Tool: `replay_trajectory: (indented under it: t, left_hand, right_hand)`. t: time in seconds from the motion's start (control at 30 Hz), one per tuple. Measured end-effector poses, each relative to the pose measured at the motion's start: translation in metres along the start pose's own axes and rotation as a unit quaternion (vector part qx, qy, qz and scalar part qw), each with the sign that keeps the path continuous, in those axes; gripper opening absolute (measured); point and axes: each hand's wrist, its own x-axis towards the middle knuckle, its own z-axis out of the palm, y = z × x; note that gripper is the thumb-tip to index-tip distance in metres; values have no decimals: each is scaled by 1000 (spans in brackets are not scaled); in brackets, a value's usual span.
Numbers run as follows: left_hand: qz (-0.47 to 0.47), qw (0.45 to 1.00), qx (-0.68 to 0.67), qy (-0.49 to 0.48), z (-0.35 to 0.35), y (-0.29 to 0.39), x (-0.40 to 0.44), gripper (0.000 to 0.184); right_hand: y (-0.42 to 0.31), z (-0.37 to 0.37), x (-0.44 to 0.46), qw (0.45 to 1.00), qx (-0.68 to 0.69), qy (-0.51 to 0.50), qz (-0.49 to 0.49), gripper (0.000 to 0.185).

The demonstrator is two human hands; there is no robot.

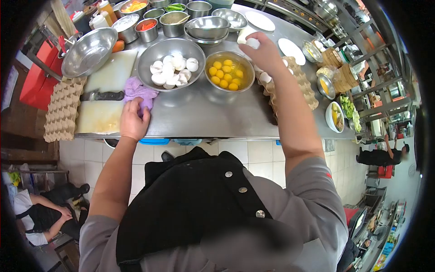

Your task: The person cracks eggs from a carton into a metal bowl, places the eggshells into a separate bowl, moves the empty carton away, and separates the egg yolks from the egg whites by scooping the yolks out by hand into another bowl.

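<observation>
We have a white egg [253, 43] gripped in the curled fingers of our right hand [268, 56], just beyond the right side of a steel bowl [217, 54] of yellow yolks in clear egg white. More eggs [265, 78] sit in the cardboard tray [306, 88] under our right forearm. Our left hand [134, 120] holds nothing, its fingers loosely spread against a purple cloth [138, 90]. A larger bowl [147, 54] contains white shells [168, 71]. Farther back on the tabletop [204, 115], one steel pot [147, 36] holds something red, another [128, 35] something white.
</observation>
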Motion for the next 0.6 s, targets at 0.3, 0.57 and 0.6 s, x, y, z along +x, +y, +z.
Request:
replay_trajectory:
  t: [0.3, 0.57, 0.6]
  left_hand:
    - [35, 999, 22, 19, 0, -5, 0, 32]
    - [44, 998, -3, 37, 2, -2, 1, 29]
    - [19, 999, -17, 20, 0, 1, 0, 29]
  right_hand:
    - [-91, 20, 31, 985, 66, 12, -160, 63]
    - [34, -86, 90, 989, -89, -68, -98, 37]
    - [57, -96, 85, 977, -174, -116, -44, 37]
